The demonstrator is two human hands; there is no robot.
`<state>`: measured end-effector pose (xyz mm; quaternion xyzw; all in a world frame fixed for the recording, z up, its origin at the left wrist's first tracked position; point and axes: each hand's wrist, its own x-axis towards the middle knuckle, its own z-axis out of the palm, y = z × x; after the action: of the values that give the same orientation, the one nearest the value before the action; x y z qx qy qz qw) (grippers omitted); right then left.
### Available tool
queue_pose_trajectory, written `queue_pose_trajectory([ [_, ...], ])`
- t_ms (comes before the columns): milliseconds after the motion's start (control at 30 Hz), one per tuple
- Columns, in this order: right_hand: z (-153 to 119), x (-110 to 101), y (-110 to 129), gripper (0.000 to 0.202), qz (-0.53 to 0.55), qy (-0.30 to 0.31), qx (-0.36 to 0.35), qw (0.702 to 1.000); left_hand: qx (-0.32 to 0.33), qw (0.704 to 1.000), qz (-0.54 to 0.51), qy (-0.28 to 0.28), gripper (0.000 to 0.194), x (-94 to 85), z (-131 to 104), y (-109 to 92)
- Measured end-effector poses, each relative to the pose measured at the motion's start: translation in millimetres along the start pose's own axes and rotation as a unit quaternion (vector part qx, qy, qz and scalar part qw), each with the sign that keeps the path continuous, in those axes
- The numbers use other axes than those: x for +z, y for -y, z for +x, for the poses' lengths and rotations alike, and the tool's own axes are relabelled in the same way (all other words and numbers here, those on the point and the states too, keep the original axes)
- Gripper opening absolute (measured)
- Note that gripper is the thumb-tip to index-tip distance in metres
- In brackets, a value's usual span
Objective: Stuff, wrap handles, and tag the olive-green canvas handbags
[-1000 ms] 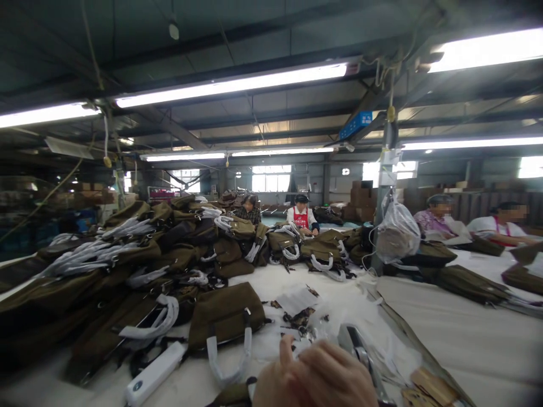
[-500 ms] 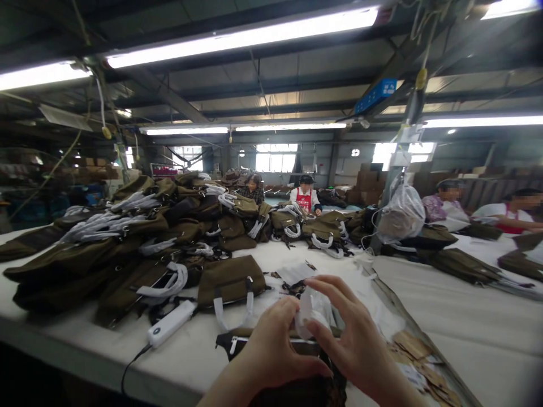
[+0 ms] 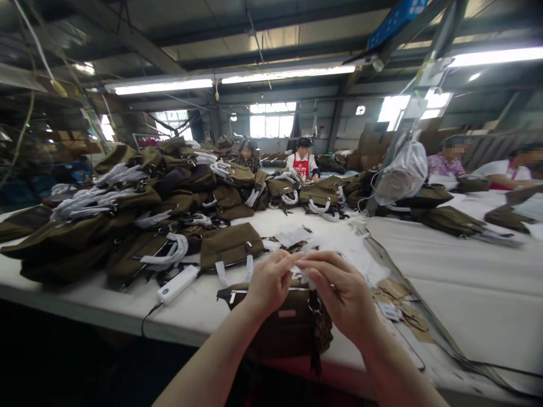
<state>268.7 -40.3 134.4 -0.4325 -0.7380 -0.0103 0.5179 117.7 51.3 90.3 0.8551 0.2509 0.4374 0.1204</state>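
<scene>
Drawn closer together than half a second ago, the left hand (image 3: 271, 281) and right hand (image 3: 339, 285) pinch narrowly on some white wrap (image 3: 296, 269), mostly hidden, just above a bag (image 3: 280, 334), with a device (image 3: 178, 284) left of them and tags (image 3: 392, 289) to their right.

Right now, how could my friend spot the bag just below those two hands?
Look at the near edge of the long white table, where the left hand and right hand meet. Just below them is a dark bag with a spotted piece dangling. Its small pink label sets it apart: none shows on the heaped bags.
</scene>
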Motion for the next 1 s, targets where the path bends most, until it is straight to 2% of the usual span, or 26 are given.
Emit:
queue_pose_trajectory([
  [100,-19,-10,-20,0.019,-0.028,-0.049,0.078,0.995,0.016,1.0,0.019,-0.011,0.046,-11.3,8,4],
  [200,-44,-16,-46,0.018,-0.043,-0.056,0.156,0.985,0.048,0.998,0.033,-0.021,0.047,-15.3,15,9],
  [300,-73,-14,-67,0.023,-0.04,-0.02,0.23,0.972,0.073,0.995,0.061,0.001,0.048,-7.2,20,20],
  [400,-104,-5,-80,0.029,-0.032,0.036,0.288,0.956,0.07,0.99,0.119,0.035,0.051,4.8,20,34],
  [467,-124,4,-87,0.032,-0.026,0.081,0.321,0.943,0.06,0.984,0.165,0.001,0.056,10.0,13,41],
  [567,-148,16,-97,0.033,-0.01,0.122,0.372,0.92,0.035,0.972,0.189,-0.133,0.064,13.2,-10,39],
  [633,-157,24,-104,0.038,0.011,0.122,0.403,0.907,0.011,0.961,0.169,-0.22,0.06,15.8,-32,31],
  [667,-159,28,-106,0.04,0.023,0.118,0.415,0.902,0.002,0.958,0.154,-0.243,0.056,18.0,-44,26],
  [733,-160,36,-109,0.042,0.048,0.122,0.423,0.897,-0.006,0.958,0.137,-0.253,0.05,24.5,-68,17],
  [900,-156,49,-100,0.039,0.086,0.12,0.424,0.894,-0.001,0.958,0.164,-0.235,0.053,46.0,-123,9],
  [1000,-162,44,-99,0.029,0.077,0.121,0.419,0.897,-0.06,0.963,0.15,-0.216,0.049,56.9,-152,7],
])
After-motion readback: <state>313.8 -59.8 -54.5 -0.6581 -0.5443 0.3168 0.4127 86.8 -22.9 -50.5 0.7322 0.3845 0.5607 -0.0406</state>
